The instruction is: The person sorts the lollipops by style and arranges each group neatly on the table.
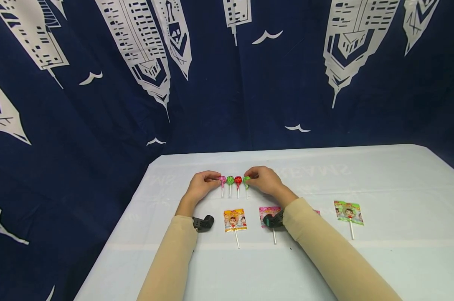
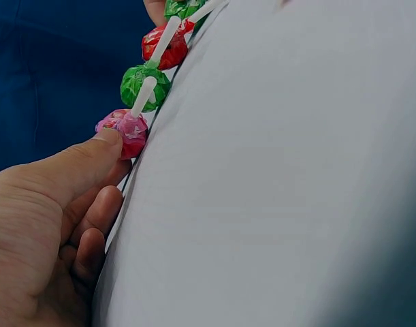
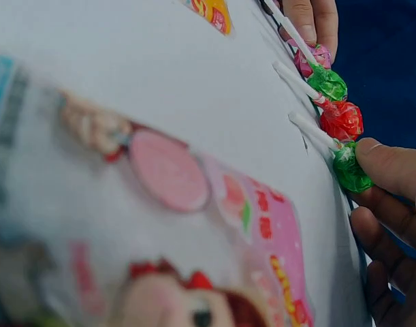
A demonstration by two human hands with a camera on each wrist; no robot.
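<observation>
Four-coloured is not the row, but pink, green, red and green round-headed lollipops stand side by side on the white table, sticks toward me. My left hand (image 1: pixel 202 186) pinches the pink lollipop (image 2: pixel 128 133) at the row's left end, thumb on its wrapper. Beside it lie a green lollipop (image 1: pixel 230 180) and a red lollipop (image 1: pixel 238 180). At the right end, my right hand (image 1: pixel 266 180) pinches another green lollipop (image 3: pixel 350 167) between thumb and fingers. The heads sit close together in the wrist views.
Nearer me on the white table (image 1: pixel 155 259) lie flat-packed lollipops: an orange packet (image 1: pixel 235 220), a pink packet (image 1: pixel 268 212) partly behind the right wrist camera, and a green packet (image 1: pixel 348 212). Another pink edge shows past the right sleeve. A dark blue patterned cloth (image 1: pixel 227 104) hangs behind.
</observation>
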